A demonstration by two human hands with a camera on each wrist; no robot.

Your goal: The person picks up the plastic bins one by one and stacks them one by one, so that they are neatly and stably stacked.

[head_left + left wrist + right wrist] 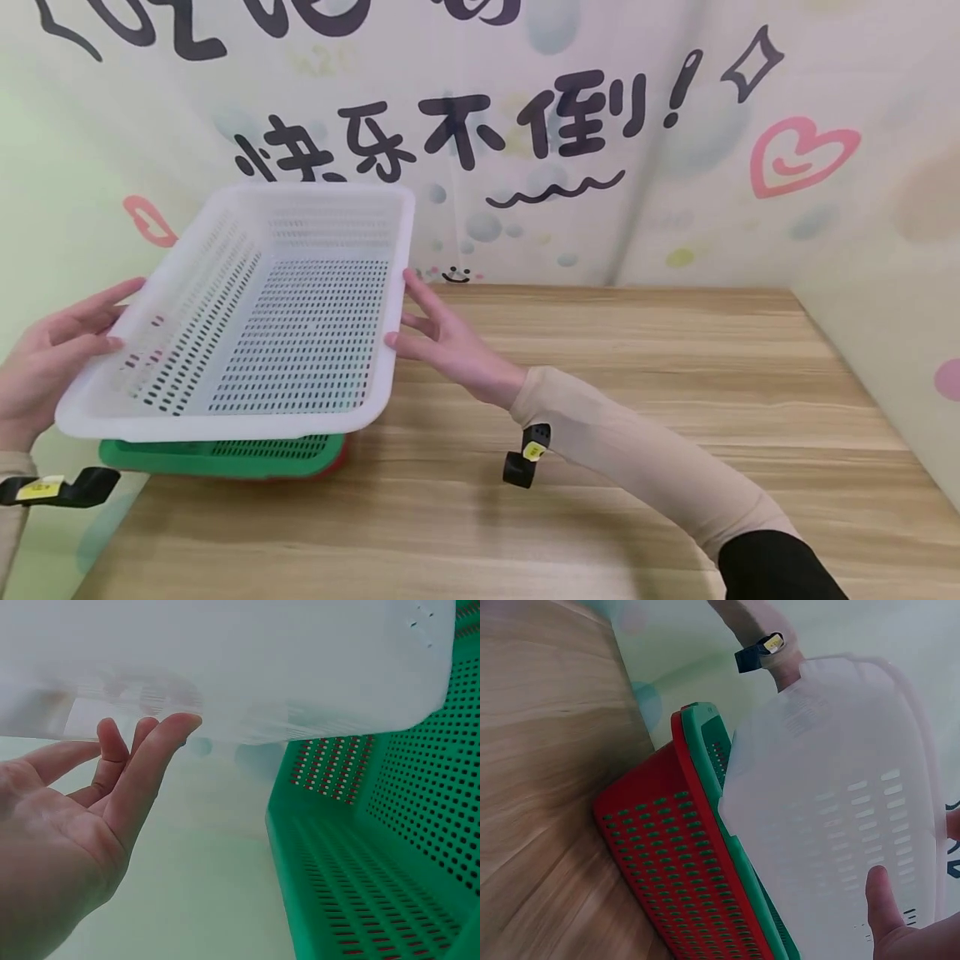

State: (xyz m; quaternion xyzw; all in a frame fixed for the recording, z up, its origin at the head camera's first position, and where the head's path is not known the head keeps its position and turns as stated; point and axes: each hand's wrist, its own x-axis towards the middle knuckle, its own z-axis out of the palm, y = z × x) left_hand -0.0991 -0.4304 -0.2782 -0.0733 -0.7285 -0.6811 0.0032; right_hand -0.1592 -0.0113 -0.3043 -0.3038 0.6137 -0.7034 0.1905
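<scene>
A white plastic basket [390, 358] with slotted walls and floor is held up by both hands, tilted so its inside faces the head camera. My left hand [45, 367] grips its left rim, thumb on top and fingers below the edge. At the opposite rim my right hand [457, 342] holds on with thumb and fingers. Under the white basket, a green basket [217, 462] sits nested inside a red basket [656, 784]. The right wrist view has the white basket overlapping the green rim.
The nested baskets stand on the left part of a wood-grain table [600, 358]. Behind it hangs a pale wall cloth [555, 242] with dark lettering and hearts. A side wall [915, 275] borders the table on the right. Each wrist carries a small black camera [525, 454].
</scene>
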